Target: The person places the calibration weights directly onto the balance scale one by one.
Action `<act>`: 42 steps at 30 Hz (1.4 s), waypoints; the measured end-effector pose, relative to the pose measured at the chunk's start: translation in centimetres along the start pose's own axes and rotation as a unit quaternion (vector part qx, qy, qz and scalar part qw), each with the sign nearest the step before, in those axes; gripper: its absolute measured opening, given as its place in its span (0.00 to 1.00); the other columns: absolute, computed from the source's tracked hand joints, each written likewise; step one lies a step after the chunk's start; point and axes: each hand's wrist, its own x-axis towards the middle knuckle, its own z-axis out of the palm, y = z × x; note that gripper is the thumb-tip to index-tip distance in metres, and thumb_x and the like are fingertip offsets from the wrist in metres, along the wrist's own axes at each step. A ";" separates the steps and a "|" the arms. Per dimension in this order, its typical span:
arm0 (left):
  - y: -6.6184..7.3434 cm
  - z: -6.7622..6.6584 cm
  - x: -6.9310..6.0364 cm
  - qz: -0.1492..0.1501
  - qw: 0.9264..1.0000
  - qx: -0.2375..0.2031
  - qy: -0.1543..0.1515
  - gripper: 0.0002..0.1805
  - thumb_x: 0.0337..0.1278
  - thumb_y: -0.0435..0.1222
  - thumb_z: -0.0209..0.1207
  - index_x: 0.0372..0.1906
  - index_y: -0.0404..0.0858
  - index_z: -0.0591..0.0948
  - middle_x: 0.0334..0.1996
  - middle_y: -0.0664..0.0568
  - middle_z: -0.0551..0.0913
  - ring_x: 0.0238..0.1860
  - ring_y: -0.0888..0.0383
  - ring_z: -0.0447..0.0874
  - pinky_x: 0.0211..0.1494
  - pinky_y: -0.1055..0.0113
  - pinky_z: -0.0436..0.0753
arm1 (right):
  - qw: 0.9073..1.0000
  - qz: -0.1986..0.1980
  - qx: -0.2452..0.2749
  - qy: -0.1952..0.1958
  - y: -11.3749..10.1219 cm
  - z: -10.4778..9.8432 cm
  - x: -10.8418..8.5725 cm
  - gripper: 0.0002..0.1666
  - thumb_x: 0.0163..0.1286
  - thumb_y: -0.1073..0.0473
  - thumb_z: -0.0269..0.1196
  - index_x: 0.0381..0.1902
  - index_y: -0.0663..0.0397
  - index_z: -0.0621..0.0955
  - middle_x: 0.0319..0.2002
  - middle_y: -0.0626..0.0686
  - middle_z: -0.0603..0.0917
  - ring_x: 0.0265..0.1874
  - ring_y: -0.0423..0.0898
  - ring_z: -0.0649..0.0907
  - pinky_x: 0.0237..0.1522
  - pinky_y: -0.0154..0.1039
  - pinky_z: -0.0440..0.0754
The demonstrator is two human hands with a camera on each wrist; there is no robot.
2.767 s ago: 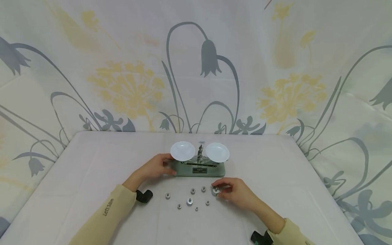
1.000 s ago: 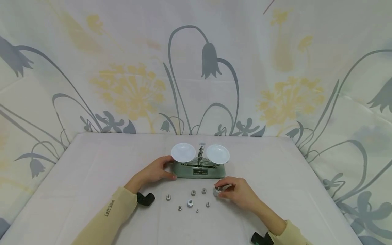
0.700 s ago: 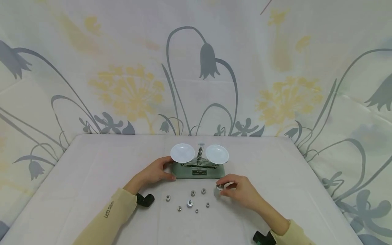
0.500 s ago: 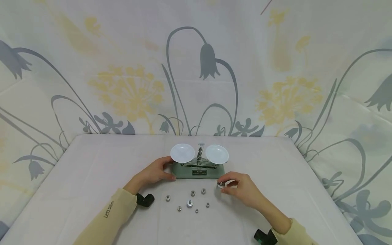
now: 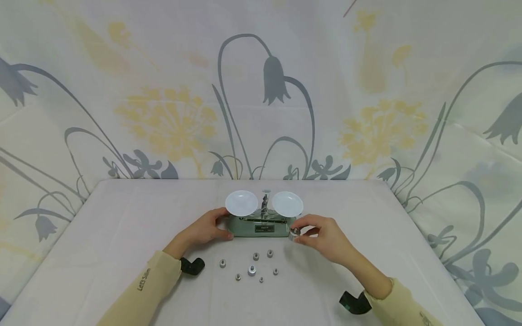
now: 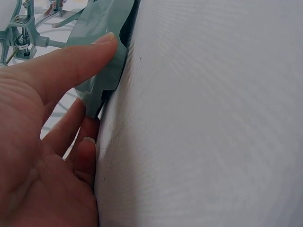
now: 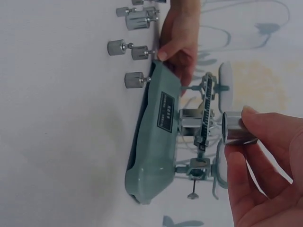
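Note:
A green balance scale (image 5: pixel 244 230) with two white pans, left (image 5: pixel 241 203) and right (image 5: pixel 287 204), stands on the table. Its left end is gripped by my left hand (image 5: pixel 204 227). In the left wrist view the thumb lies on the front of the green base (image 6: pixel 102 66), with fingers behind it. My right hand (image 5: pixel 324 235) pinches a large cylindrical metal weight (image 7: pixel 238 128) between thumb and fingers. That weight is off the table, near the base's right end and below the right pan. Both pans look bare from the head view.
Several smaller knobbed weights stand on the white tablecloth in front of the scale, among them a bigger one (image 5: pixel 252 270) and a small one at the left (image 5: pixel 222 263). A flower-printed curtain (image 5: pixel 171 127) hangs behind the table (image 5: pixel 134 213).
My right hand has lifted the large weight off the table and carried it up and forward toward the scale's right side. My left hand keeps its grip on the base.

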 end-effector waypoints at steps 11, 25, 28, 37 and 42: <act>0.1 0.0 0.0 0.002 1.000 -0.006 -0.004 0.38 0.48 0.33 0.73 0.67 0.33 0.72 0.64 0.41 0.74 0.69 0.41 0.66 0.72 0.43 0.61 | 1.000 -0.003 -0.001 0.020 -1.0 -1.2 1.3 0.15 0.59 0.68 0.73 0.45 0.57 0.86 0.42 0.48 0.86 0.42 0.46 0.84 0.42 0.38 0.85; 0.3 0.1 -0.1 -0.010 1.000 -0.018 -0.005 0.39 0.50 0.32 0.73 0.68 0.34 0.71 0.67 0.41 0.71 0.72 0.41 0.62 0.73 0.44 0.59 | 0.999 -0.004 -0.001 0.049 -1.4 -2.0 3.8 0.16 0.58 0.68 0.73 0.46 0.57 0.86 0.43 0.51 0.86 0.41 0.47 0.85 0.43 0.37 0.85; 0.3 0.0 -0.1 -0.008 1.000 -0.018 -0.005 0.39 0.50 0.32 0.73 0.68 0.34 0.71 0.67 0.41 0.71 0.72 0.41 0.61 0.74 0.45 0.58 | 0.999 0.001 0.000 0.054 -1.2 -2.1 4.3 0.16 0.58 0.68 0.73 0.45 0.57 0.86 0.44 0.52 0.86 0.42 0.51 0.85 0.42 0.37 0.85; 0.3 0.1 -0.1 -0.017 1.000 -0.009 -0.002 0.40 0.49 0.33 0.73 0.69 0.34 0.70 0.67 0.41 0.71 0.72 0.41 0.62 0.73 0.44 0.59 | 0.998 0.019 -0.032 0.051 -0.6 -2.0 6.3 0.16 0.60 0.64 0.73 0.47 0.56 0.86 0.44 0.51 0.87 0.45 0.50 0.85 0.44 0.39 0.85; 0.2 0.1 0.0 -0.013 1.000 -0.003 0.000 0.39 0.49 0.33 0.73 0.68 0.34 0.72 0.65 0.42 0.73 0.71 0.41 0.62 0.73 0.44 0.60 | 0.998 0.023 -0.041 0.042 -0.4 -1.8 7.2 0.16 0.61 0.62 0.73 0.47 0.56 0.86 0.44 0.52 0.86 0.46 0.49 0.84 0.47 0.41 0.85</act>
